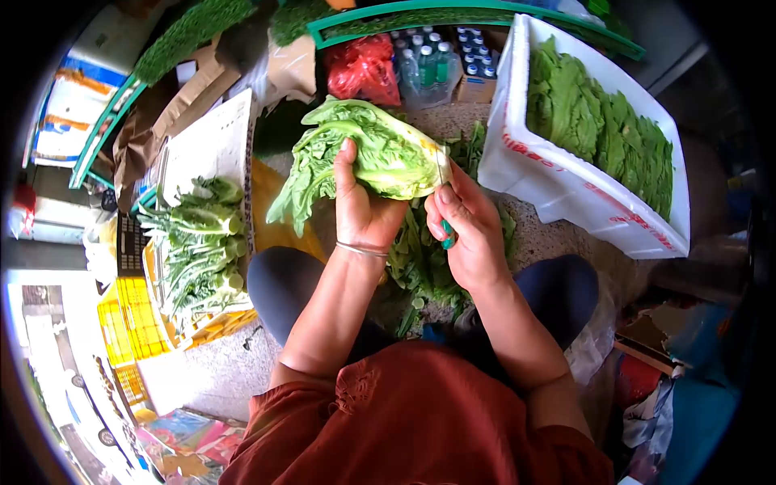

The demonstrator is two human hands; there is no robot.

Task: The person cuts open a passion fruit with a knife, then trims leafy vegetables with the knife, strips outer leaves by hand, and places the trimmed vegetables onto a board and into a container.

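Observation:
A head of leafy green lettuce [372, 149] lies sideways across my left hand [360, 202], whose fingers are under it and thumb on its near side. My right hand [469, 222] is closed round a small knife with a green handle [448, 234]. The thin blade stands against the pale stem end of the lettuce, at its right side. Loose green leaves [424, 271] lie on the ground below both hands, between my knees.
A white foam box [558, 174] of leafy greens stands at the right. At the left, more greens [202, 242] lie by a yellow crate [133, 319]. Bottles [426, 65] and a red plastic bag [364, 69] are at the back, near a green metal frame [388, 11].

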